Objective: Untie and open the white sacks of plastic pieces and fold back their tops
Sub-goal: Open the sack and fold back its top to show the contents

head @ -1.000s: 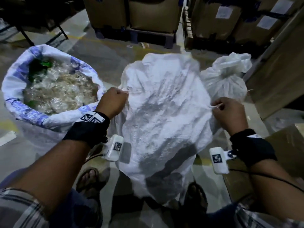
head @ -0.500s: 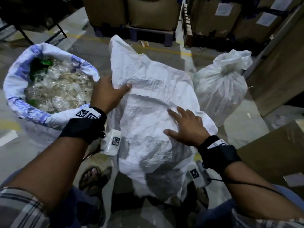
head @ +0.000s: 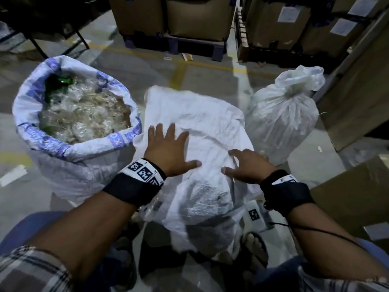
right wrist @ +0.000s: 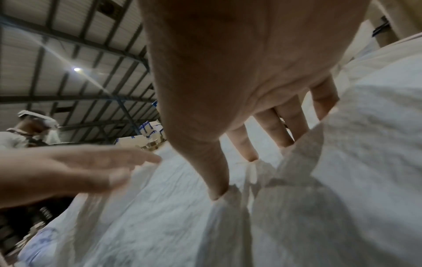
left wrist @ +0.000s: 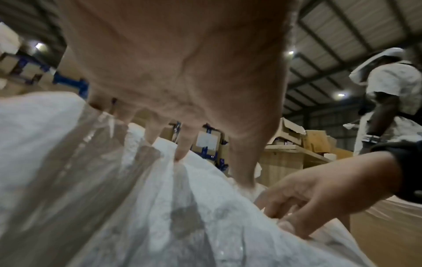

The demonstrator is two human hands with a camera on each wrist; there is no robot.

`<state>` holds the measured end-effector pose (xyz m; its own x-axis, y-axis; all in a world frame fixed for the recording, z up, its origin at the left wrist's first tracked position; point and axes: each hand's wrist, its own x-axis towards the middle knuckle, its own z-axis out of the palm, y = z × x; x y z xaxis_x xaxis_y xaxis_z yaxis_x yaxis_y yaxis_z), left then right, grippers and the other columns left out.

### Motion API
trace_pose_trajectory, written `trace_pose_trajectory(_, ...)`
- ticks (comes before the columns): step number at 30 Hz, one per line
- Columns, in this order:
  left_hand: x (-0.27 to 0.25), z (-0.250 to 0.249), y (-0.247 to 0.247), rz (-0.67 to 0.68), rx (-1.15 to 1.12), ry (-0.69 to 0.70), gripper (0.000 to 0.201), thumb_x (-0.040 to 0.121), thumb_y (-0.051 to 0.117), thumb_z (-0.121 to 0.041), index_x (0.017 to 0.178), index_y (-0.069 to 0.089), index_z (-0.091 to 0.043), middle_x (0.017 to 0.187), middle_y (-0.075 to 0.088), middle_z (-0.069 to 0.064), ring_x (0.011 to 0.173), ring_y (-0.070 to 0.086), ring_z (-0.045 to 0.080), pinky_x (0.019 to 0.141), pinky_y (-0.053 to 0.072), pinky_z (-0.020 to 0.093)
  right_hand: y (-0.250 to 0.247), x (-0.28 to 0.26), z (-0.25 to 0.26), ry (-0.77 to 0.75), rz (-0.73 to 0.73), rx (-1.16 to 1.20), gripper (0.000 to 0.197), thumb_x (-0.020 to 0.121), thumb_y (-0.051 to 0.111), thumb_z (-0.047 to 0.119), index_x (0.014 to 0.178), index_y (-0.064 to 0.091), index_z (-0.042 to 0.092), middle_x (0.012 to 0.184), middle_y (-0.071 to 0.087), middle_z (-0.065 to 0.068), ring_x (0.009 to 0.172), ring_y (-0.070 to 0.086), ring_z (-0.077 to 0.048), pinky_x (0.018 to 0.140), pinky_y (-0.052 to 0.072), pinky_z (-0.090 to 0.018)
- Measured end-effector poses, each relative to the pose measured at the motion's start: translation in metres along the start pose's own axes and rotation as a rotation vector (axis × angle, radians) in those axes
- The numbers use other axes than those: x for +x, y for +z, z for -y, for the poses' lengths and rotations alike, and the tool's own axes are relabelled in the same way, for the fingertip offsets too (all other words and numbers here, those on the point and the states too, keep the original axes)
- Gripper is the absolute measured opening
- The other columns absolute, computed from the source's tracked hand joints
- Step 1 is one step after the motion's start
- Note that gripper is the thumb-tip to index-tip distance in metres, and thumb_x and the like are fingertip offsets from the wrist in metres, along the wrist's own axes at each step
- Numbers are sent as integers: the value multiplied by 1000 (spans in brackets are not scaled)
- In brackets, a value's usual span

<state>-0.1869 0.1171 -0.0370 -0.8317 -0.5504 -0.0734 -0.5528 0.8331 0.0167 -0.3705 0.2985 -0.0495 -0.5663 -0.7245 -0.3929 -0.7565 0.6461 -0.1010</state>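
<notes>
From the head camera, we have both palms on the middle white woven plastic sack [head: 202, 131], which stands on the floor between our feet. A second ago we pinched its loose top at either side and held it spread upright; half a second ago the top had begun to tip away from us. Now that flap lies folded over the far side, pressed flat. Our left hand [head: 168, 152] rests on it with fingers straight and spread, holding nothing. Our right hand [head: 246, 165] sits at the near right edge, fingers bent over the fabric; whether they pinch it we cannot tell here. We judge this sack untied, but its mouth is covered by the flap, so the opening is not yet rolled back. The blue-printed white sack [head: 69, 144] to the left already stands open with its rim folded down over clear plastic pieces [head: 84, 114]. The knotted white sack [head: 282, 114] to the right remains tied.

From the left wrist, our left fingertips [left wrist: 181, 155] press straight into the cloth.

From the right wrist, our right fingertips [right wrist: 219, 191] dig into creases, apparently gathering fabric.
</notes>
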Motion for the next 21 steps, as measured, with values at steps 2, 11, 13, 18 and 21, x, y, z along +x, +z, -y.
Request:
trace_pose_trajectory(2, 5, 9, 12, 173, -29, -7, 116, 60, 50, -94, 154, 16, -32, 164, 15, 11, 148, 13, 43, 120, 4, 57, -3, -5, 6, -22, 21, -8, 74, 83, 53, 74, 141, 43, 29, 134, 59, -8, 126, 52, -30, 101, 42, -45)
trace_pose_trajectory(11, 11, 24, 23, 286, -369, 114, 133, 46, 81, -78, 150, 6, -42, 150, 35, 3, 138, 34, 37, 115, 23, 53, -34, -9, 16, -67, 314, 75, 44, 89, 65, 52, 106, 70, 12, 70, 76, -5, 65, 74, -21, 49, 46, -15)
trace_pose_trajectory(13, 10, 21, 24, 294, -316, 139, 138, 46, 78, -80, 151, -5, -46, 160, 21, 2, 144, 25, 35, 117, 19, 58, -50, 1, 11, -70, 81, 113, 37, 91, 66, 46, 86, 75, 11, 75, 75, -4, 71, 70, -21, 63, 45, -20)
trace_pose_trajectory(18, -10, 14, 31, 312, -156, 143, 138, 45, 73, -86, 149, -8, -45, 157, 12, 12, 146, 17, 39, 115, 18, 63, -73, 20, 9, -60, -473, 432, 41, 84, 75, 33, 119, 68, 12, 115, 68, -10, 110, 61, -27, 93, 44, -30)
trace_pose_trajectory(21, -23, 11, 37, 291, -80, 135, 137, 43, 72, -86, 148, -4, -43, 153, 12, 12, 141, 22, 42, 112, 22, 63, -72, 31, 20, -48, -397, 470, 66, 85, 72, 32, 144, 48, 17, 143, 54, -6, 130, 52, -26, 111, 39, -42)
